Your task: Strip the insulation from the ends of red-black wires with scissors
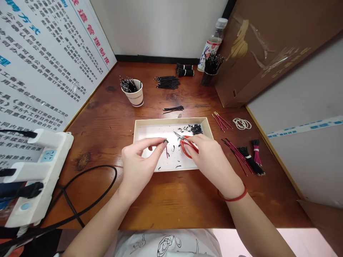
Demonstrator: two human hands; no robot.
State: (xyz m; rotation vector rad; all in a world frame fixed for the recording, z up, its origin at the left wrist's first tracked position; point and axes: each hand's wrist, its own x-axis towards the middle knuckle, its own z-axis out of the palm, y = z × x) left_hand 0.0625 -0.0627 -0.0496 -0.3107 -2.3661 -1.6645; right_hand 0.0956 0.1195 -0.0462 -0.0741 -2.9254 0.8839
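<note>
My left hand (142, 155) is closed in a pinch over the left part of a shallow white box (171, 169). Between its thumb and forefinger is the end of a short wire (167, 151), red and black, hanging down over the box. My right hand (210, 157) is closed round small red-handled scissors (187, 144). Their pointed metal tips face left toward the wire, apart from it, with the blades slightly parted. Black scraps (195, 129) are heaped in the box's far right corner, and a few more lie scattered on its floor.
Beyond the box are a paper cup (135, 97) of black wires, loose black wires (168, 82), tied bundles (185, 72), a dark cup (209, 77) and a bottle (215, 37). Red wires (237, 155) and rubber bands (242, 124) lie right. A power strip (40, 178) and cable (116, 175) are left.
</note>
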